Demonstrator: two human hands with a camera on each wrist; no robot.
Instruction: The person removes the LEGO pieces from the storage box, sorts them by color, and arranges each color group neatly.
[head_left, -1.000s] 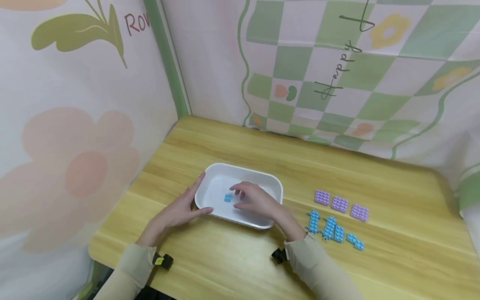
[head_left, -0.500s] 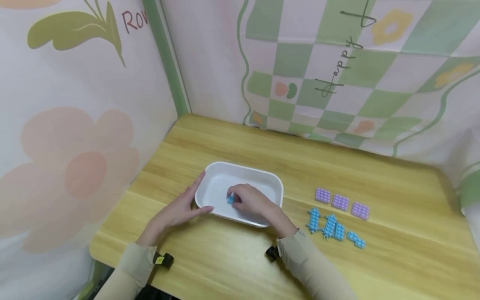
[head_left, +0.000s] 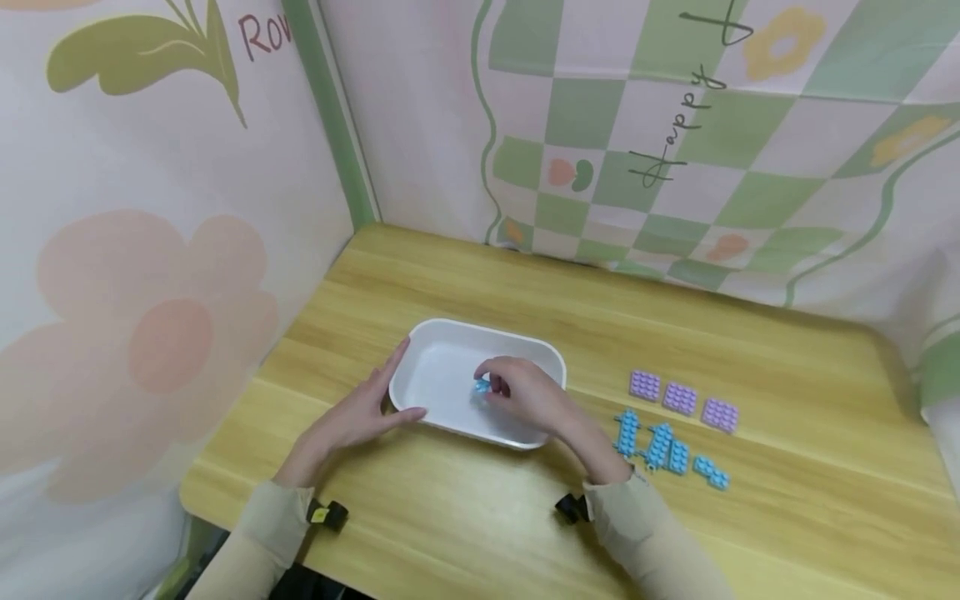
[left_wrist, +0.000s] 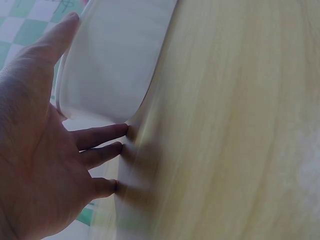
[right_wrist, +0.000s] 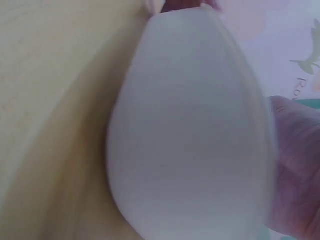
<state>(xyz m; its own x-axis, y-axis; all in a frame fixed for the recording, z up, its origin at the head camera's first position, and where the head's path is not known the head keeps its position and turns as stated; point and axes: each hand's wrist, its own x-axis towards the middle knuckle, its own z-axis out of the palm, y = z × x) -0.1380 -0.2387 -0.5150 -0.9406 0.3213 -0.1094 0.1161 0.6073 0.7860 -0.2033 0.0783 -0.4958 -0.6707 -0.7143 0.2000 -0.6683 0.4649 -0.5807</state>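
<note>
A white tray [head_left: 442,367] sits on the table. At its left end my left hand [head_left: 356,419] rests with fingers spread, the thumb near the front rim. The left wrist view shows this hand [left_wrist: 45,155] against the tray's outer wall [left_wrist: 117,60], its fingers extended. Over the tray's inside, my right hand [head_left: 528,396] pinches a small blue building brick [head_left: 481,386] between thumb and fingers. In the right wrist view, the tray wall [right_wrist: 185,125] hides the brick and fingertips; part of the right hand [right_wrist: 300,165] shows beyond.
Right of the tray lies a row of purple studded plates [head_left: 679,398]. Nearer are several blue bricks, among them a long one with side pegs [head_left: 627,433] and a small stepped pair [head_left: 711,472]. Printed curtains [head_left: 570,125] hang behind the wooden table [head_left: 450,508].
My right hand has closed on the small blue brick from the tray's floor, then shifted right with it. The left hand has stayed at the tray's left end.
</note>
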